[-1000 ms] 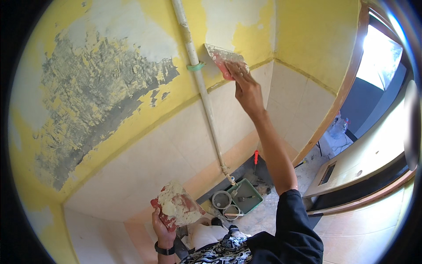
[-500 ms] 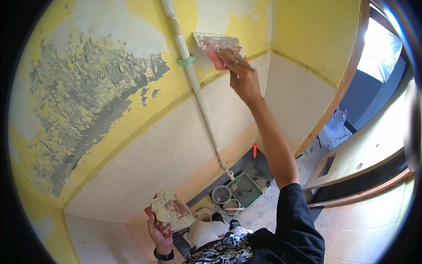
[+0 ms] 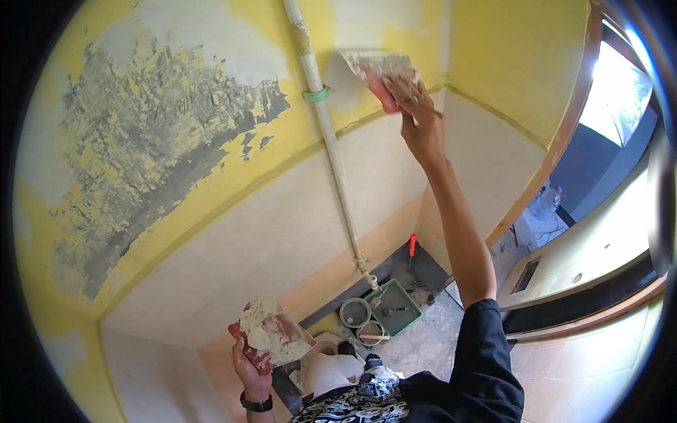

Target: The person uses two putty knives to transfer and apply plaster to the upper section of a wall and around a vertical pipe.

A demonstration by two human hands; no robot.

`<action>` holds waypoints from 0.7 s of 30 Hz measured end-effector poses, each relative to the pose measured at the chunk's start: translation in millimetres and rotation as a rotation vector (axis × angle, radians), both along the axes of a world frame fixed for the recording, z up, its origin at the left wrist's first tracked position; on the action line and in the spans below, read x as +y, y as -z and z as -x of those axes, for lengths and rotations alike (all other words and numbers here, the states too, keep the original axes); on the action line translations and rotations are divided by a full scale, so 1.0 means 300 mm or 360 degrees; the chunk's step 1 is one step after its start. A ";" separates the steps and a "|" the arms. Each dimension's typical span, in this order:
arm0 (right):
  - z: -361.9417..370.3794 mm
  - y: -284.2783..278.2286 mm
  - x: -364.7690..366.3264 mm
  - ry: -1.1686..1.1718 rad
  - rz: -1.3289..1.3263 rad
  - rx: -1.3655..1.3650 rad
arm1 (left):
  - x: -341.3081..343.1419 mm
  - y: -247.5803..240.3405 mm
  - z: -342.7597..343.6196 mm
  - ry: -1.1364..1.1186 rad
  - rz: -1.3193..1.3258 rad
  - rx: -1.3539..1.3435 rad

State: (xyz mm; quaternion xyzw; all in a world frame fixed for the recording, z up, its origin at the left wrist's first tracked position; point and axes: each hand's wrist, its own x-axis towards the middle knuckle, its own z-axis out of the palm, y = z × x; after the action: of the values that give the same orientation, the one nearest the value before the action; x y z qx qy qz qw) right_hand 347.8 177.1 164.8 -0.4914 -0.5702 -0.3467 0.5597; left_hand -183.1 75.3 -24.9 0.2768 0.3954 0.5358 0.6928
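Note:
My right hand (image 3: 423,130) reaches up, fingers closed around a putty knife (image 3: 386,69) with a red handle. Its wide blade, smeared with pale putty, is up against the yellow wall (image 3: 522,63), right of the vertical pipe. Low at the left, my left hand (image 3: 252,377) grips a second wide red-handled putty knife (image 3: 276,331). A thick layer of cream putty covers much of that blade. Left of the pipe, the wall has a large rough grey patch (image 3: 162,127) where the yellow paint is gone.
A pale pipe (image 3: 331,155) with a green tie runs down the wall. On the floor are a green tray (image 3: 407,321), two round buckets (image 3: 355,311) and a red-handled screwdriver-like tool (image 3: 412,245). At right is a wood-framed doorway (image 3: 536,180) with an open door.
My right hand and its putty knife have moved a little to the right along the wall, away from the pipe. The view has shifted slightly; my left hand stays low with its loaded knife.

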 end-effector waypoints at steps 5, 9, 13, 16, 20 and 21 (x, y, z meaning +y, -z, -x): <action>-0.007 0.055 0.107 0.0084 0.0013 -0.0236 | -0.035 -0.021 -0.033 -0.0019 0.0007 0.0039; -0.033 0.240 0.042 0.0112 0.0323 -0.0343 | -0.072 -0.010 -0.028 -0.0100 -0.0081 0.0012; -0.061 0.234 -0.039 0.0037 0.0327 -0.0083 | -0.067 -0.013 -0.020 -0.0071 -0.0083 0.0028; -0.013 0.101 -0.031 -0.0002 0.0150 0.0110 | -0.060 -0.059 -0.044 -0.0062 -0.0113 0.0019; 0.000 -0.021 0.062 0.0016 -0.0083 -0.0098 | -0.038 -0.043 -0.021 0.0065 -0.0077 0.0007; -0.006 -0.012 0.086 0.0016 -0.0067 -0.0201 | -0.043 -0.043 -0.020 0.0067 -0.0076 0.0010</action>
State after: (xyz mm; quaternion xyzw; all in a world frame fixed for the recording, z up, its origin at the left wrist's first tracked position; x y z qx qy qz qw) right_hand 349.5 202.8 168.5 -0.4596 -0.5945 -0.3917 0.5310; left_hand -177.2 62.5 -11.9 0.3031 0.3789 0.5295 0.6958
